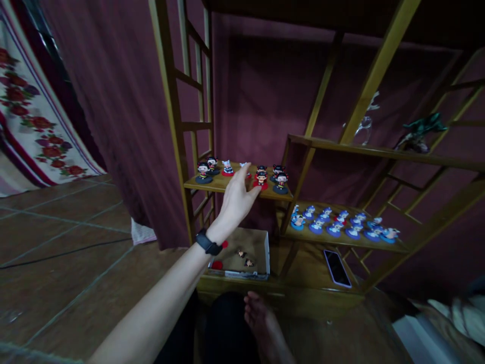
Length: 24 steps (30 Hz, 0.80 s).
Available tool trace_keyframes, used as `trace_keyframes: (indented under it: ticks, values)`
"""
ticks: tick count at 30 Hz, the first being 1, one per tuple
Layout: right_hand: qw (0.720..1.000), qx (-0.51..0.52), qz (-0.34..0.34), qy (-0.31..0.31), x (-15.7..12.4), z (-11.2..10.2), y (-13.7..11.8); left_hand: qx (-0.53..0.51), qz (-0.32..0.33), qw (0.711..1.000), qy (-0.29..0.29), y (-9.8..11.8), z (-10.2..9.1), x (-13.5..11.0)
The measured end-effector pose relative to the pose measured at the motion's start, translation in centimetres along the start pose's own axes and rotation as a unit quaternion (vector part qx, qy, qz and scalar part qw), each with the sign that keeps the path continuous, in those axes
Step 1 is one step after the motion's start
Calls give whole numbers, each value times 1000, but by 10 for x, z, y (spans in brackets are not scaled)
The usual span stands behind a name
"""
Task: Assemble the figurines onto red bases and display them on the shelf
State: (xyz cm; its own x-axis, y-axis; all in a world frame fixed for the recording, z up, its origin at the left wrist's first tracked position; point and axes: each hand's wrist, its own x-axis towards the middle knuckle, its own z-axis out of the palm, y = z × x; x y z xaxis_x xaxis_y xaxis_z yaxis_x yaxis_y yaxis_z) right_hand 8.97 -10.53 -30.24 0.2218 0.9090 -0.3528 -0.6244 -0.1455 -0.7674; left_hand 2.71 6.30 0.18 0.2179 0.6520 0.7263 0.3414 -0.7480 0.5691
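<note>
My left hand (238,194), with a black watch on the wrist, reaches over the upper left shelf. Its fingers are stretched out and the thumb is apart. Partly hidden behind the fingers stands a white figurine (243,165); I cannot tell if they touch it. Close to the thumb is a black-haired figurine (261,178) on a red base. A white figurine (227,168) on red and a dark-based figurine (203,173) stand further left. My right hand (259,311) rests low by my knee in shadow, fingers loosely extended, with nothing visible in it.
Below the shelf, an open cardboard box (259,247) holds small figurine parts and red discs. Blue-and-white figurines (335,229) stand in rows on the right shelf (343,241). A phone (337,268) lies on the bottom board. Wooden uprights (170,101) frame the shelves.
</note>
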Motion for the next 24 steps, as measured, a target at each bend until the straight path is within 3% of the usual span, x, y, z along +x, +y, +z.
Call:
trace_keyframes:
  ticks: [3,6,10,13,16,19,24]
  values:
    - [998,24,-20,53,15,-8,-21,-42,-24,996,72,-10,-4,-54]
    - [995,-13,-57,86,39,-12,-39,-94,-147,983,64,-40,11,-127]
    - [984,-81,-119,102,82,-16,-46,-218,-368,904,18,-85,51,-221]
    - [983,-120,-104,94,120,-13,-42,-268,-417,868,33,-103,74,-266]
    - [974,-188,-96,83,158,-2,-33,-290,-427,856,36,-109,80,-284]
    - [945,-298,-118,59,196,17,-23,-297,-437,848,34,-110,70,-286]
    - [833,-525,-170,40,253,61,-4,-310,-463,829,47,-119,42,-282]
